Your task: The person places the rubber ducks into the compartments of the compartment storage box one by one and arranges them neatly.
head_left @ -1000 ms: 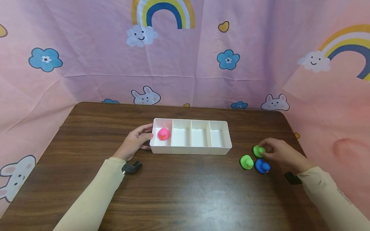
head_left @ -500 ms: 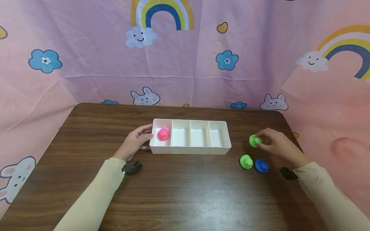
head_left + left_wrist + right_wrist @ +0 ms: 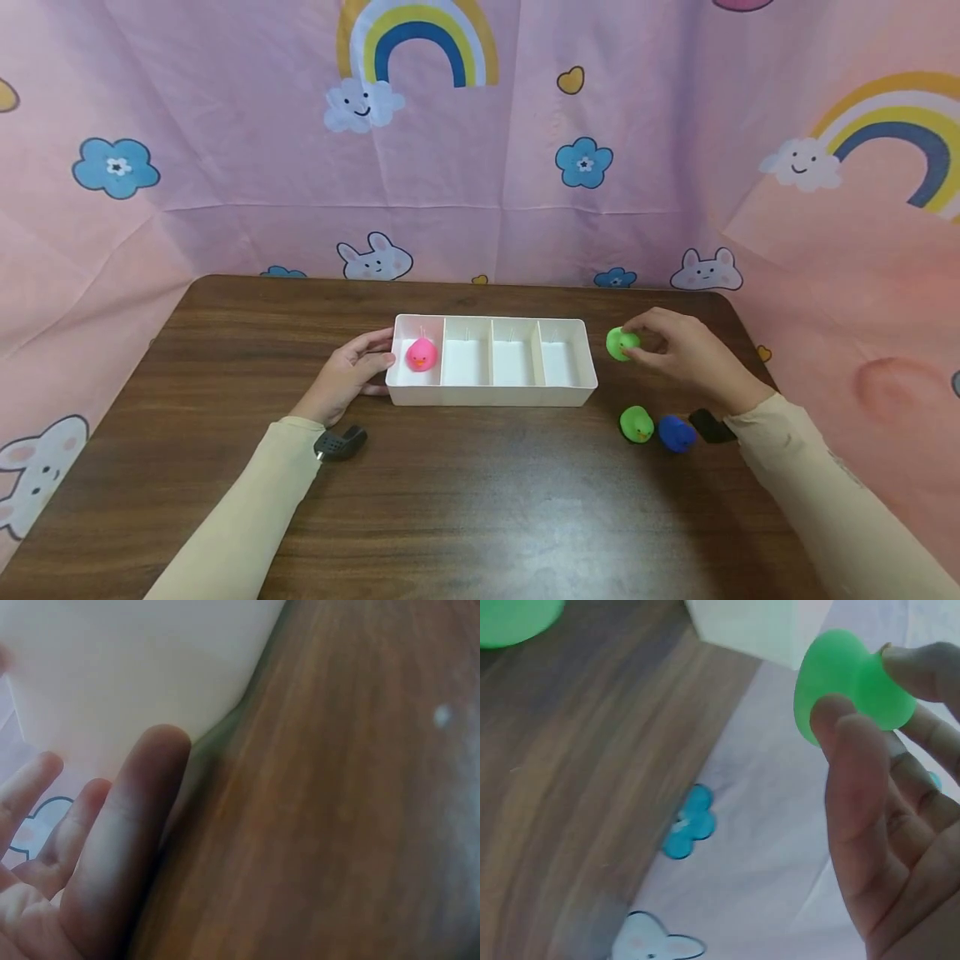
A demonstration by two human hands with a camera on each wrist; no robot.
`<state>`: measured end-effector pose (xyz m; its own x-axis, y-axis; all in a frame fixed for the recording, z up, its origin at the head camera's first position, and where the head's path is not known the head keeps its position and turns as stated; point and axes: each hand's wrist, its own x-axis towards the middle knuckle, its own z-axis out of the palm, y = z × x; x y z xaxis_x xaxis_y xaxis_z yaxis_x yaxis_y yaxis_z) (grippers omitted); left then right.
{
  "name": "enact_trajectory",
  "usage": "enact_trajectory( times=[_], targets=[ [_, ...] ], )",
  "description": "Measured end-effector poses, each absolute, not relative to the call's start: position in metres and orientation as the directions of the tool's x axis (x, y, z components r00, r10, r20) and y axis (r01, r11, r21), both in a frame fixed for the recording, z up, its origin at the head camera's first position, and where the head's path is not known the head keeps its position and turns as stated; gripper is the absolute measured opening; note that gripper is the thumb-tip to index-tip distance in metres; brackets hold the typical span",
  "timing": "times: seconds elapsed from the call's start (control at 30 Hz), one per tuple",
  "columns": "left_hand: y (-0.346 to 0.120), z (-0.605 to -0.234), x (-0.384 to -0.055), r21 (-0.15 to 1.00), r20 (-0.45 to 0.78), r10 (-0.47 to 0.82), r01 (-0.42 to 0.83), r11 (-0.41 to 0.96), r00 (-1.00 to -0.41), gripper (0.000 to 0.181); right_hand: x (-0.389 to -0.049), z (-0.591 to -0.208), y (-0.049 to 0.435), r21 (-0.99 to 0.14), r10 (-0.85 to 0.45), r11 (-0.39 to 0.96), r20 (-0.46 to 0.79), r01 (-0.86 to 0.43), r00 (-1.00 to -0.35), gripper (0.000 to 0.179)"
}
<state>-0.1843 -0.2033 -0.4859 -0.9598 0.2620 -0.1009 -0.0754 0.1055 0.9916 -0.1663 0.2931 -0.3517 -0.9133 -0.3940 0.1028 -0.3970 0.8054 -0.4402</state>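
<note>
My right hand point(image 3: 678, 354) pinches a green rubber duck point(image 3: 622, 343) between thumb and fingers, just right of a white divided box point(image 3: 495, 396). In the right wrist view the pinched green duck point(image 3: 847, 686) shows close up, held over the table. My left hand point(image 3: 348, 371) rests against the box's left end, its fingers fairly straight; in the left wrist view a fingertip point(image 3: 166, 739) lies at the lower edge of that end wall point(image 3: 150, 667). A pink rubber duck point(image 3: 422, 355) sits in the leftmost compartment. The other compartments hold nothing.
A second green duck point(image 3: 637, 424) and a blue duck point(image 3: 677, 434) stand side by side on the brown wooden table point(image 3: 480, 500), in front of my right hand. Behind the table hangs a pink cloth point(image 3: 465, 175) printed with rainbows and bunnies.
My right hand has lifted the green duck from beside the other two and carried it left and away from me, toward the box. The left hand stays at the box's end.
</note>
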Motion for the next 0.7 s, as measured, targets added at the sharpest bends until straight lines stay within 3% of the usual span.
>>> enact_trajectory(
  times=[0.27,0.7],
  targets=[
    [-0.203,-0.487,-0.184,0.993,-0.086,0.263,-0.061,0.099,-0.961,0.059,-0.174,-0.342,0.276,-0.402,-0.453,0.767,0.211,-0.500,-0.866,0.023],
    [-0.204,-0.488,-0.184,0.993,-0.081,0.264,-0.055,0.106,-0.961,0.059,-0.180,-0.338,0.244,-0.407,-0.487,0.738,0.230,-0.538,-0.843,0.025]
  ],
)
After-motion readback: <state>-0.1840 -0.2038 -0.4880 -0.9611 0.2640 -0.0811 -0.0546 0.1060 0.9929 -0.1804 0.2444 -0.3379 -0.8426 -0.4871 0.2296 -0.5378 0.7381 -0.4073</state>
